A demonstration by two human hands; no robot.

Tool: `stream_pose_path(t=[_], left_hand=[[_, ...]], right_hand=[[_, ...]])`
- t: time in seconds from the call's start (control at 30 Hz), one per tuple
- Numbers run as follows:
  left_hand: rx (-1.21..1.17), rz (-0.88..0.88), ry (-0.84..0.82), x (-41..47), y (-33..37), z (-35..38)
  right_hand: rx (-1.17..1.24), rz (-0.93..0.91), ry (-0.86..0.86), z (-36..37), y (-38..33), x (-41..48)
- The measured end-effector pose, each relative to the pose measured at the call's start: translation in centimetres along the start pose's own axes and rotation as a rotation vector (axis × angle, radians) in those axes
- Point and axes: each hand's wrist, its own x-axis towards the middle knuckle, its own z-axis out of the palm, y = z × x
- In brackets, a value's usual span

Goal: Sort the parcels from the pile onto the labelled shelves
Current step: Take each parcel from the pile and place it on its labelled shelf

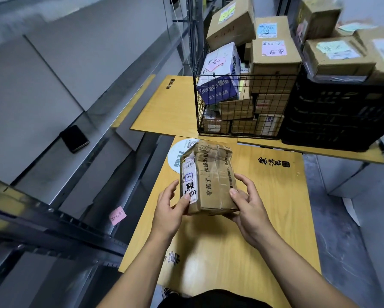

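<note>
left grip (171,210) and right grip (251,210) hold one brown parcel (211,181)

both grips are partly closed around the parcel's near end, one on each side. the left grip has its thumb on the white label on the parcel's left face, with the fingers tucked out of sight behind it. the right grip presses its thumb on the top face near the right edge, and its fingers curl round the right side. the parcel is wrapped in shiny tape with black printed characters along it, and its far end is crumpled. it is held above the near surface (275,196), a yellow wood-grain board, and partly covers a round white sticker (177,155) on that board.

on the far surface (164,107) stands a wire basket (242,74) stacked with cardboard parcels, among them a purple-and-white box (217,85) at its left side. many carry pink, blue or green notes. just right of the basket is a black crate (333,116) with more boxes on top.

grey metal shelves (42,96) run along the left. a dark phone (74,138) lies on one shelf ledge, and a pink note (117,215) is stuck lower down, near the surface's left edge.
</note>
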Motion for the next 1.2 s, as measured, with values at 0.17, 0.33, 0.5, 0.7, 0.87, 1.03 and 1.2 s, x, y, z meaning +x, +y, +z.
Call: stream_pose_path(t=[0.17, 0.33, 0.5, 0.7, 0.87, 1.03, 1.2], left_hand=[[-0.198, -0.038, -0.066, -0.7, 0.3, 0.0], [0.004, 0.067, -0.013, -1.0, 0.4, -1.0], [0.206, 0.152, 0.029, -1.4, 0.3, -1.3], [0.358, 0.257, 0.070, -2.1, 0.9, -1.0], [0.427, 0.355, 0.123, -2.8, 1.9, -0.4], [0.426, 0.358, 0.213, -3.6, 2.2, -1.2], [0.452, 0.313, 0.324, -5.1, 2.1, -3.9]], right_hand=[[-0.109, -0.034, -0.055, -0.1, 0.5, -0.4], [-0.554, -0.204, -0.023, -0.4, 1.0, -0.3], [-0.625, -0.182, -0.037, -0.3, 0.4, -0.1], [-0.481, -0.100, -0.133, 0.4, 0.6, -0.4], [-0.487, -0.172, -0.078, 1.9, 0.9, -0.3], [-0.546, -0.269, -0.055, 3.8, 1.0, -0.1], [-0.522, -0.276, -0.162, 6.5, 1.8, -0.1]])
